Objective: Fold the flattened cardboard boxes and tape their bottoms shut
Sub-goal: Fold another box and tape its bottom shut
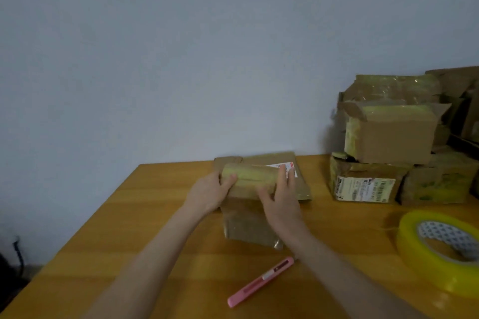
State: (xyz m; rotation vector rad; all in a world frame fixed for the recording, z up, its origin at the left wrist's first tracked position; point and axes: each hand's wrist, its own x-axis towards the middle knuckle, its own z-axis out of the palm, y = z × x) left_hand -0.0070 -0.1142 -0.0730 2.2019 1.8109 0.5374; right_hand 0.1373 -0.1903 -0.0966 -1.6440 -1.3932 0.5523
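A: What is your left hand [210,193] doing?

B: It grips the left end of the small cardboard box [250,202] standing mid-bench, thumb on the taped top face, fingers closed round the side.

A: And your right hand [281,200]?

B: It lies over the box's right end, fingers spread up across the yellowish tape [248,173], thumb pressing on the front edge. So both your hands are clamped on the same box.

A: What is behind it?

B: A flattened box [298,183] with a white label lies on the bench [145,215], touching the box you hold.

A: Nearer you?

B: A pink utility knife [260,282] lies slantwise on the bench, just beside your right forearm.

A: Further right?

B: A stack of taped boxes [394,142] stands against the wall, and a big roll of yellow tape [440,251] lies flat at the right edge.
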